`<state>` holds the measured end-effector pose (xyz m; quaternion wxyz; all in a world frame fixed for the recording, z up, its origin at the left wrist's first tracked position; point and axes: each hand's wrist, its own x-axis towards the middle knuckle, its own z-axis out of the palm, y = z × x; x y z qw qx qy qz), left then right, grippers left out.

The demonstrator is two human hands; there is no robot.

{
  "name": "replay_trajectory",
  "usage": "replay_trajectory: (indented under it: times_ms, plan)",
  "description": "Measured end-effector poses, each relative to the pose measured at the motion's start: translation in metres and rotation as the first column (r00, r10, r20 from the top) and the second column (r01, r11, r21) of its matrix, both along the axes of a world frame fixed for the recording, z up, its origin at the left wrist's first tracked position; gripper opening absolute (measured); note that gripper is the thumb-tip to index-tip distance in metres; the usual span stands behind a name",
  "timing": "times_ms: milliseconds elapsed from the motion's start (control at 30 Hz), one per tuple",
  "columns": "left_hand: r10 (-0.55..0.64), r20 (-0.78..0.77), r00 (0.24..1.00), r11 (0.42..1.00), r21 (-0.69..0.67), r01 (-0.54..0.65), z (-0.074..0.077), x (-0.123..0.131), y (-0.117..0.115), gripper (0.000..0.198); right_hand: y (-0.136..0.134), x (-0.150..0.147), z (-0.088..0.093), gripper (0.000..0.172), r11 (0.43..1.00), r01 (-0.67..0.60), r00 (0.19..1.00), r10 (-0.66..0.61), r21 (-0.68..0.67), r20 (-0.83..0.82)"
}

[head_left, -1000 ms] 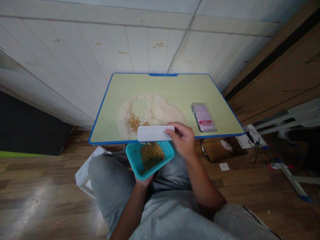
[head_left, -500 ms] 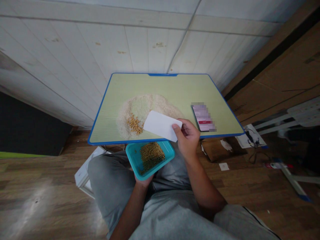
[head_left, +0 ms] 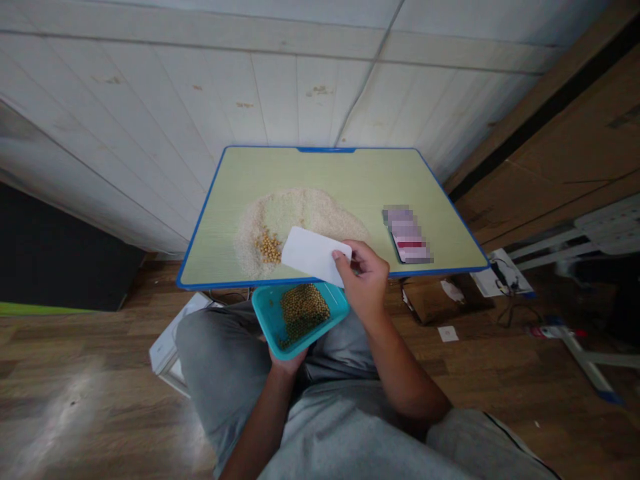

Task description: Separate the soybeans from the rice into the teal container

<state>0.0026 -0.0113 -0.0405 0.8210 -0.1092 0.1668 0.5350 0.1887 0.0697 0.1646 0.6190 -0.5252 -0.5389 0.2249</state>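
Note:
Pinched between thumb and fingers of my right hand (head_left: 365,273) is a white card (head_left: 316,255), held above the front part of the table. Its left end lies close beside a small heap of yellow soybeans (head_left: 269,248). Around the heap spreads a ring of pale rice-like grains (head_left: 320,207). My left hand (head_left: 289,364) supports a teal plastic tub (head_left: 260,317) from below, just under the table's front edge; most of its fingers are hidden. Inside the tub are more soybeans (head_left: 305,303) and, toward the near side, darker greenish beans (head_left: 300,330).
The small table (head_left: 360,173) has a blue rim and stands against a white panelled wall (head_left: 270,93). A phone (head_left: 407,233) lies on its right side. Below to the right are a cardboard box (head_left: 430,300) and cables. A white box (head_left: 175,333) is at lower left.
My right hand and the white card have shifted slightly left and toward me. Fewer soybeans show beside the card. The left hand and tub have stayed in place.

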Motion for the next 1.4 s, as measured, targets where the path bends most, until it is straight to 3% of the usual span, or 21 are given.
replay_trajectory:
  times_ms: [300, 633, 1000, 1200, 1400]
  plan:
    - [-0.023, 0.004, 1.000, 0.999, -0.032, 0.023, 0.000, -0.005, -0.001, 0.075, 0.008, 0.016, 0.000, 0.013, 0.990, 0.137, 0.990, -0.138, 0.023, 0.018]
    - [-0.014, -0.087, 0.996, 0.992, -0.125, 0.003, 0.023, 0.000, 0.000, 0.071, 0.012, 0.025, 0.002, 0.018, 0.965, 0.233, 0.971, -0.224, 0.119, -0.085]
    - [-0.020, -0.095, 0.995, 0.993, -0.114, 0.009, 0.019, 0.001, 0.000, 0.077, 0.010, 0.023, 0.000, 0.013, 0.985, 0.137, 0.990, -0.133, 0.107, -0.047]
    - [-0.047, -0.055, 0.997, 0.998, -0.047, 0.045, 0.016, -0.001, 0.000, 0.079, 0.010, 0.025, 0.001, 0.013, 0.974, 0.192, 0.981, -0.188, 0.122, -0.047]
    - [-0.026, -0.057, 0.998, 0.996, -0.084, 0.021, 0.009, -0.004, -0.002, 0.070, 0.009, 0.024, 0.003, 0.017, 0.985, 0.151, 0.988, -0.150, 0.086, -0.025]
